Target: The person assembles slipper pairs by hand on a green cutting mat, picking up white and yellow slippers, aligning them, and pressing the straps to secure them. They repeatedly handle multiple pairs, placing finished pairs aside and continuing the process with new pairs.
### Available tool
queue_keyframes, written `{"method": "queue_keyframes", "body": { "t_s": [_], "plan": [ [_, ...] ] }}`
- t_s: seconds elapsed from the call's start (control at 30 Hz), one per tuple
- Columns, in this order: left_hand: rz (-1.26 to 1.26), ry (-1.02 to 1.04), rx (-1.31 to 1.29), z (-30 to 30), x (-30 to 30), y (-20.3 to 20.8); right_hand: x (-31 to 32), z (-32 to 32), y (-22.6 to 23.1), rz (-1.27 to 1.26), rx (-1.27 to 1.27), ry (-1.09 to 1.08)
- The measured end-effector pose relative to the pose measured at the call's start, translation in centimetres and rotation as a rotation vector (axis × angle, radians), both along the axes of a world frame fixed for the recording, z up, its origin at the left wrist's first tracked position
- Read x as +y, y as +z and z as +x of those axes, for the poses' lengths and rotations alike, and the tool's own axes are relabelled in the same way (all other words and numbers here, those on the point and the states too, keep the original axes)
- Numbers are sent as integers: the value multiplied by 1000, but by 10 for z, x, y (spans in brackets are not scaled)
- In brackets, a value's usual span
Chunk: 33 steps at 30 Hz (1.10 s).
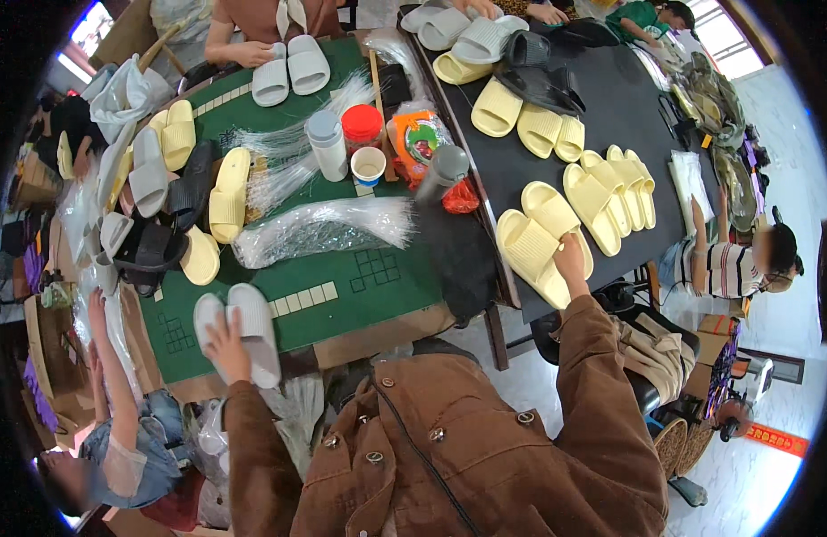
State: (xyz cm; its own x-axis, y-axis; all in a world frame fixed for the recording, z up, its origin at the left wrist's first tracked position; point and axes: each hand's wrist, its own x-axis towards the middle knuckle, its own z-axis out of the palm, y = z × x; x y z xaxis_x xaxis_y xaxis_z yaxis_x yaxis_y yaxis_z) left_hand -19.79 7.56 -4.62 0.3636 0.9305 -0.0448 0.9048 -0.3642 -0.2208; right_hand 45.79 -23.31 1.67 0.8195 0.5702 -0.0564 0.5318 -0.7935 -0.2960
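My left hand rests with its fingers spread across a pair of pale grey slippers at the near left edge of the green table. Off to the right, my right hand is closed on the edge of a pale yellow slipper; its fingertips are partly hidden. This slipper lies beside its mate on the black table, toes pointing away from me. Several smaller yellow slippers stand in a row just beyond them.
Bundles of clear plastic ties lie on the green table. A white bottle, a red-lidded jar, a paper cup and a grey bottle stand near the black table. Mixed slippers crowd the left; people sit around.
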Motion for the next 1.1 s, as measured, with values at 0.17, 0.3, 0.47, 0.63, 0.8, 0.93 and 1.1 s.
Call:
{"method": "queue_keyframes", "body": {
  "t_s": [0.17, 0.3, 0.47, 0.63, 0.8, 0.93, 1.1],
  "plan": [
    [-95, 244, -178, -71, 37, -44, -1, -43, 11, 20, 67, 78],
    [-173, 177, -309, -68, 43, -60, -11, -83, 2, -31, 180, 133],
    [-140, 348, -325, -51, 29, -44, 36, -168, 43, 49, 266, 464],
    [111, 180, -366, 23, -16, -33, 114, -225, 27, 82, 259, 756],
    [-14, 8, -672, 85, -53, -12, 191, -286, 7, 57, 337, 608],
    [-157, 140, -891, 114, -71, -3, 195, -331, -25, 77, 493, 522],
    [-339, 187, -1070, 132, -96, -7, 166, -346, -65, 174, 782, 492]
  ]
}}
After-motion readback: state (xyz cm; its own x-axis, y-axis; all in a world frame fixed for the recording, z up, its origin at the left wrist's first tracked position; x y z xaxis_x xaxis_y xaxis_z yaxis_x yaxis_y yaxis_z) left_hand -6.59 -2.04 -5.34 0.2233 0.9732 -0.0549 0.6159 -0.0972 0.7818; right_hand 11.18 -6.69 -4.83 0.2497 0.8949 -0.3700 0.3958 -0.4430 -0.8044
